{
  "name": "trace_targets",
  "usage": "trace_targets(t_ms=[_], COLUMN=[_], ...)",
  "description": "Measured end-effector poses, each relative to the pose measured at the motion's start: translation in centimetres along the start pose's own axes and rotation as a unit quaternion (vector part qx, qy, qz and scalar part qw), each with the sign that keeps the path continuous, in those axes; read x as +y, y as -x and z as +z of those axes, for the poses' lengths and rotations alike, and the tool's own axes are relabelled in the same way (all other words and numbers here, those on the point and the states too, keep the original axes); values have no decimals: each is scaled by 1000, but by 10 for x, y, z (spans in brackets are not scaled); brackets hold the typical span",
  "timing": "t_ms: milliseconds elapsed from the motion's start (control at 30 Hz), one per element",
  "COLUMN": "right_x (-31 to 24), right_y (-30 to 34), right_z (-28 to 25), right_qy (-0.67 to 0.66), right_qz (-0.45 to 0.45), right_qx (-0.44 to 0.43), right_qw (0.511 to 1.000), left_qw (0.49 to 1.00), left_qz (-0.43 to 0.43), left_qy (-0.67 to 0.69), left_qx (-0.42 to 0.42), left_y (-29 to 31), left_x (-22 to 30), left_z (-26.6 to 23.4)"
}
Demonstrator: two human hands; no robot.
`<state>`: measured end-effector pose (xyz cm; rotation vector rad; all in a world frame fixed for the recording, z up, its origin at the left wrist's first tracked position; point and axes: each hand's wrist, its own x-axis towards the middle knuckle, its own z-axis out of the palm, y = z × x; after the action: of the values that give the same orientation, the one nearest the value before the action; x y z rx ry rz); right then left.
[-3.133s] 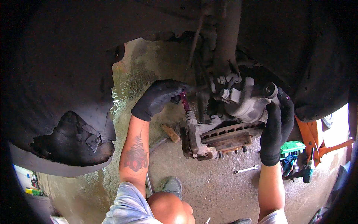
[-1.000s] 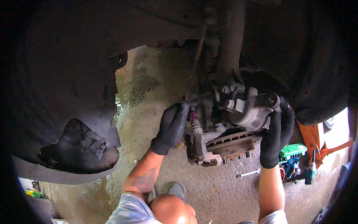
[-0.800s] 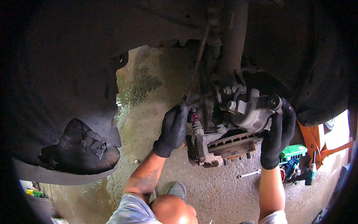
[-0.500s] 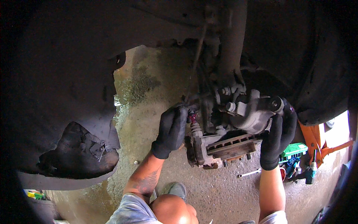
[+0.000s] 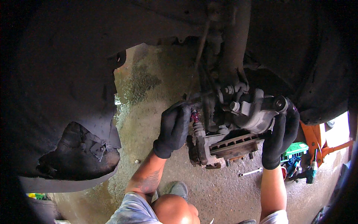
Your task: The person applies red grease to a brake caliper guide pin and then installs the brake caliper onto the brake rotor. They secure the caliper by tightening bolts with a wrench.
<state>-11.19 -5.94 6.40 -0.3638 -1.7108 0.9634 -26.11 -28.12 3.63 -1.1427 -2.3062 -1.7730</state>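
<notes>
In the wheel well, my black-gloved left hand (image 5: 173, 127) has its fingers closed at the top of a guide pin (image 5: 195, 116) smeared with dark red grease. Below it, a ribbed rubber boot (image 5: 198, 128) sits on the caliper bracket (image 5: 203, 151). What lies under those fingertips is partly hidden. My gloved right hand (image 5: 281, 130) grips the right end of the brake caliper (image 5: 257, 117), beside a round eye (image 5: 280, 103). The caliper is above the bracket, with a brake pad (image 5: 235, 146) below it. Part of the right thumb and fingers is behind the metal.
A strut (image 5: 234, 41) rises above the caliper. The dark wheel-arch liner (image 5: 67, 93) hangs at left, torn low down. On the concrete floor lie a wrench (image 5: 251, 172), a green case (image 5: 295, 149) and a teal power tool (image 5: 311, 172), beside an orange stand (image 5: 313, 138).
The caliper, bracket and both hands have shifted slightly to the right together. Both hands keep the same hold.
</notes>
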Motion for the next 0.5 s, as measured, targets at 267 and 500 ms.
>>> trace_targets(t_ms=[267,500], right_x=[-3,-3], right_y=[0,0], right_z=[3,4], right_qy=[-5,-5], right_qz=[14,-3], right_qx=[20,14], right_qw=[1000,1000], left_qw=[999,998], left_qz=[20,9], left_qy=[-24,-53], left_qx=[-11,-29], left_y=[0,0], left_x=[2,-2], left_z=[-2,-5])
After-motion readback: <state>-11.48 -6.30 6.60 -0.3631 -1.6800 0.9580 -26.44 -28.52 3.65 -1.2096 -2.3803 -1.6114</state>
